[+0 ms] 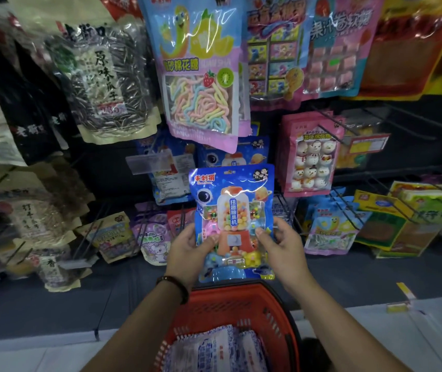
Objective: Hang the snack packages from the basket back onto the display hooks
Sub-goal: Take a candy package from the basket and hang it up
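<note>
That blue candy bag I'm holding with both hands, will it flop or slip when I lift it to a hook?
Probably a bit floppy: the blue candy bag is thin film, yet stands upright with the left hand and right hand pinching its lower half. Likely slippery; the film shows glare. Loose candies inside may shift.

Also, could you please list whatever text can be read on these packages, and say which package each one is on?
"乖刺猬": red logo, blue candy package.
"扭趣糖果机": vertical, centre of the same package.
"原味瓜子": sunflower seed bag.
"棉花糖": pastel marshmallow bag.
"流心棉花糖": pink snowman bag.
White packs in the basket, shelf tags and other bags: too blurred to read.
</note>
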{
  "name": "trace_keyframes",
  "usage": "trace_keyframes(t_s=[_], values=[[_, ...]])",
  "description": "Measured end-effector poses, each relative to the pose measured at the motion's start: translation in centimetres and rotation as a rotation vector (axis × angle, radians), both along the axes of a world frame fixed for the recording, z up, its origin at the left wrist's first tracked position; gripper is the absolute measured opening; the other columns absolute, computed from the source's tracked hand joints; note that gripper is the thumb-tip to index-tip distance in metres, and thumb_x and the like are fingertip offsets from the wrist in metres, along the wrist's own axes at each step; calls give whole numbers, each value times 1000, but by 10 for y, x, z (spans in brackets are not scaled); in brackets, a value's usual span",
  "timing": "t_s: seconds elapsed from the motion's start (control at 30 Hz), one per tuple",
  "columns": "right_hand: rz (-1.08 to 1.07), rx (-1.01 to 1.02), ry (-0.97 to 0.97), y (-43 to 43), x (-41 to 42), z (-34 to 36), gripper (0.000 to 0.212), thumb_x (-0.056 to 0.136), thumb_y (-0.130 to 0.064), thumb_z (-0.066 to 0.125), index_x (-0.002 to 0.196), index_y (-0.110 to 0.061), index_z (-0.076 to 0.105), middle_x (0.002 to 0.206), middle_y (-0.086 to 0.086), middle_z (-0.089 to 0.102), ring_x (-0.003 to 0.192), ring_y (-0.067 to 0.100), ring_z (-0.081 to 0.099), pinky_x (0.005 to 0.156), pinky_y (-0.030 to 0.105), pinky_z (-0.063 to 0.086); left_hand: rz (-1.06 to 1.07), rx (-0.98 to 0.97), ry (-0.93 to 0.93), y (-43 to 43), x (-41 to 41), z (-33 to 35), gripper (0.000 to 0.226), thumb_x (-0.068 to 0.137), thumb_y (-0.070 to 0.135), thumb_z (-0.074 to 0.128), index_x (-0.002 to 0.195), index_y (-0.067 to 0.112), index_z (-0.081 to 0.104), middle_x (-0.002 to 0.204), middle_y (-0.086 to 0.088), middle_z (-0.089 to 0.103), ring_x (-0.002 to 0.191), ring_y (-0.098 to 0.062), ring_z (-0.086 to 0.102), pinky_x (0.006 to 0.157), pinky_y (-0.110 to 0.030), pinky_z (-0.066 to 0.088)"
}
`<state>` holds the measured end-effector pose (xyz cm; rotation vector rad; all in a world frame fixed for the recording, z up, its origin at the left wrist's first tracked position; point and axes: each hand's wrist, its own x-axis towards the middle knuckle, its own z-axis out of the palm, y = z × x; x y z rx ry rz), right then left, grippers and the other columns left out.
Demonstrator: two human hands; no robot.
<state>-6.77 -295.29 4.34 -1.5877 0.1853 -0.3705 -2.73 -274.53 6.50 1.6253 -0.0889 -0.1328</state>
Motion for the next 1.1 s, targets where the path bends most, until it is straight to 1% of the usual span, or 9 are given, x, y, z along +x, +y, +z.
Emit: trace_keyframes(t_s=[0.07,0.2,0.33,0.53,0.63,0.8,0.87,0.97,1.1], values=[[-20,-22,-22,-9,12,3,32,105,-22,67,137,-19,65,128,-3,76,121,14,71,107,47,58,-5,-32,-8,-10,13,2,21,100,6,69,120,12,68,114,-2,81,95,-30,79,81,-42,66],[-27,-52,-48,-23,29,13,36,105,-26,67,140,-20,63,132,-4,74,125,14,69,106,49,58,-14,-58,-52,-25,32,5,26,99,4,69,122,15,68,117,3,80,110,-17,77,93,-36,63],[-15,-69,-63,-31,39,21,30,106,-18,64,136,-19,66,126,-4,77,115,10,73,98,43,63,-16,-77,-67,-32,42,3,25,100,3,67,122,15,67,121,1,79,115,-15,74,92,-28,63],[-18,-99,-57,-34,47,18,29,104,-30,66,132,-27,67,126,-5,76,120,16,72,100,52,60,-5,-85,-22,-35,51,0,25,101,3,66,125,11,66,120,-4,79,113,-26,76,99,-49,61],[-14,-65,-34,-34,50,18,40,99,-41,68,137,-29,65,131,-6,74,125,18,70,103,53,59,-3,-57,-12,-36,59,-3,25,101,6,67,124,14,68,119,-3,80,113,-24,76,102,-52,59],[-26,-96,-1,-37,71,20,18,107,-16,63,122,-23,68,114,-4,78,99,9,78,87,44,66,-10,-16,-16,-38,85,-8,24,101,10,69,124,14,67,123,-1,78,117,-24,74,107,-53,56],[-50,-155,27,-36,82,23,11,107,-20,63,114,-27,67,109,-5,77,95,9,77,86,43,65,-10,0,-33,-40,99,-9,25,100,15,71,125,16,66,126,1,77,120,-22,72,109,-51,54],[-92,-233,67,-35,100,26,5,105,-30,64,107,-25,65,101,0,75,93,24,75,86,52,63,11,32,-39,-47,116,-7,32,101,19,70,132,15,64,129,3,75,121,-16,71,109,-44,55],[-147,-338,149,-37,118,27,19,106,-33,62,101,-16,58,84,-1,61,71,19,58,62,35,47,48,66,-13,-56,132,-7,37,101,22,71,136,17,62,131,2,74,120,-19,71,105,-45,58]])
